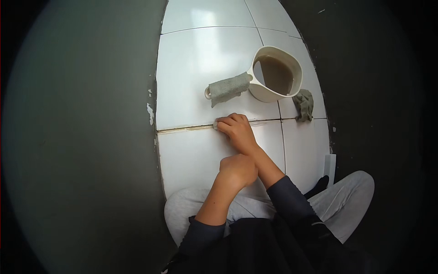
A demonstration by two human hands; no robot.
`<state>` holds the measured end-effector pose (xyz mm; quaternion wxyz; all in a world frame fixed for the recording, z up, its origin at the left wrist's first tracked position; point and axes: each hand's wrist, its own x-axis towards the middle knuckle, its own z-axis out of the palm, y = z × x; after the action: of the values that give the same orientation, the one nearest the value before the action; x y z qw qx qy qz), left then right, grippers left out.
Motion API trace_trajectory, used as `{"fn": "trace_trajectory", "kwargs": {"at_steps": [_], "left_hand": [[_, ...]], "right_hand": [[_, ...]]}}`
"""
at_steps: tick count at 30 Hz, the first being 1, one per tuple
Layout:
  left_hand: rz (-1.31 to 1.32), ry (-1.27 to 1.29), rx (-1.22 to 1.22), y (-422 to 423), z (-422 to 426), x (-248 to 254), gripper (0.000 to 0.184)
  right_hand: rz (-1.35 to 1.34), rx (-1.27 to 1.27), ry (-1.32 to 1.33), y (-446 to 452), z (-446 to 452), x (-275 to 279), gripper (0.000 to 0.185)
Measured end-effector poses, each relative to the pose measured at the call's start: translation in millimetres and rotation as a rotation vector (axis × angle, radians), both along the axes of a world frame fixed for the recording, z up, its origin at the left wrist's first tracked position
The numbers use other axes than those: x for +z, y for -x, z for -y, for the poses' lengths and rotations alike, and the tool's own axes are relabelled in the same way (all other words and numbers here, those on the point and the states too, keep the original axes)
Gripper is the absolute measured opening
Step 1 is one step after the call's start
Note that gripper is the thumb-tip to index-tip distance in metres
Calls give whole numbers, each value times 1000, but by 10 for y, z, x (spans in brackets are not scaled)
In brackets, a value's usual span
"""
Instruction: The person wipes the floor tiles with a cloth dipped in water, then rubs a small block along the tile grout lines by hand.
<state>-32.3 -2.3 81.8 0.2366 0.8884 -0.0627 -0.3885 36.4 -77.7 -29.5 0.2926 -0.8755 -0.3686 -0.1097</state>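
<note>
My right hand (235,130) is closed on a small whitish wad (215,125), pressing it to the joint between two white floor tiles. Most of the wad is hidden under my fingers. Left of it, the joint (185,129) has a beige, smeared band along it. My left hand (239,170) is curled beside my right wrist, its fingers turned under and out of sight. Beyond my hands stands a white dipper (255,93) with murky brown water (279,80). A damp grey-green cloth (228,89) is draped over its handle.
A second crumpled grey cloth (304,105) lies right of the dipper. Dark grey walls or borders (91,137) run along both sides of the tiles. A whitish strip (330,169) stands near my right knee. My crossed legs (346,201) take up the near end.
</note>
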Motion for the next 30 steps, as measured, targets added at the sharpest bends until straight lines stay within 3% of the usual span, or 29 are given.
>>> {"fn": "trace_trajectory", "kwargs": {"at_steps": [3, 8, 15, 17, 23, 30], "left_hand": [[-29, -3, -7, -24, -148, -78, 37], [-77, -12, 15, -70, -187, -137, 38], [11, 80, -133, -10, 131, -126, 38], [-190, 118, -178, -44, 120, -48, 38], [-139, 74, -96, -61, -5, -92, 37], [-194, 62, -125, -86, 68, -150, 37]], "right_hand": [[-27, 4, 57, -38, 316, 44, 17], [-52, -280, 4, -80, 1116, 115, 10], [-46, -65, 38, -29, 362, 48, 16], [-56, -72, 61, -57, 477, 70, 15], [-141, -333, 19, -216, 1490, 137, 15], [-53, -151, 1, -90, 800, 101, 13]]}}
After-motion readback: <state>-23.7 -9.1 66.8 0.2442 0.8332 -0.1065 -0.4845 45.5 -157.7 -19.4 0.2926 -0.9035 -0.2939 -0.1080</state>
